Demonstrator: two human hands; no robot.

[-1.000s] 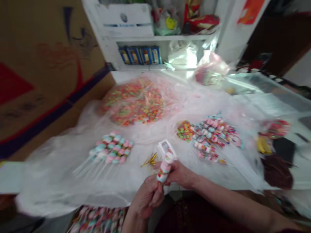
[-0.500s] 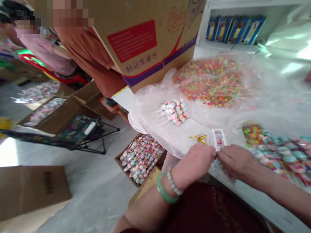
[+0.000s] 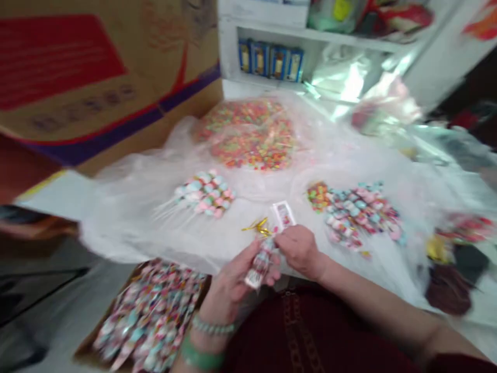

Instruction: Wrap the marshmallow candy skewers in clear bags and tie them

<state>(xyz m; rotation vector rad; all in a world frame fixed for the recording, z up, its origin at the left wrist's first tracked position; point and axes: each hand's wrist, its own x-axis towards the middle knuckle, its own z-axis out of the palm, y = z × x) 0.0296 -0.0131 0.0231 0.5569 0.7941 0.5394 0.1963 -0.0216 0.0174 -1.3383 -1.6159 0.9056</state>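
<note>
My left hand [image 3: 238, 272], with a bead bracelet and a green bangle at its wrist, cradles a small wrapped candy skewer [image 3: 259, 265] across the palm and fingers. My right hand [image 3: 298, 251] is closed at the upper end of the same wrapper; its fingertips are partly hidden. Just beyond them lie several gold twist ties [image 3: 261, 226] and a stack of printed labels [image 3: 284, 215]. Further left is a row of pastel marshmallow skewers [image 3: 209, 192] with white sticks. To the right sits a pile of wrapped candy skewers [image 3: 359, 212] beside loose ring gummies [image 3: 318, 197].
A big clear bag of colourful gummies [image 3: 252, 137] lies at the back of the plastic-covered table [image 3: 128, 228]. A tall carton [image 3: 155, 98] stands at the left. On the floor, a box holds many wrapped skewers [image 3: 151, 311]. Shelves with blue boxes [image 3: 272, 59] are behind.
The view has swung right. My hands, earlier close together at the wrapper's end, now show the wrapped skewer lying in my turned-up left hand, my right hand still at its upper end.
</note>
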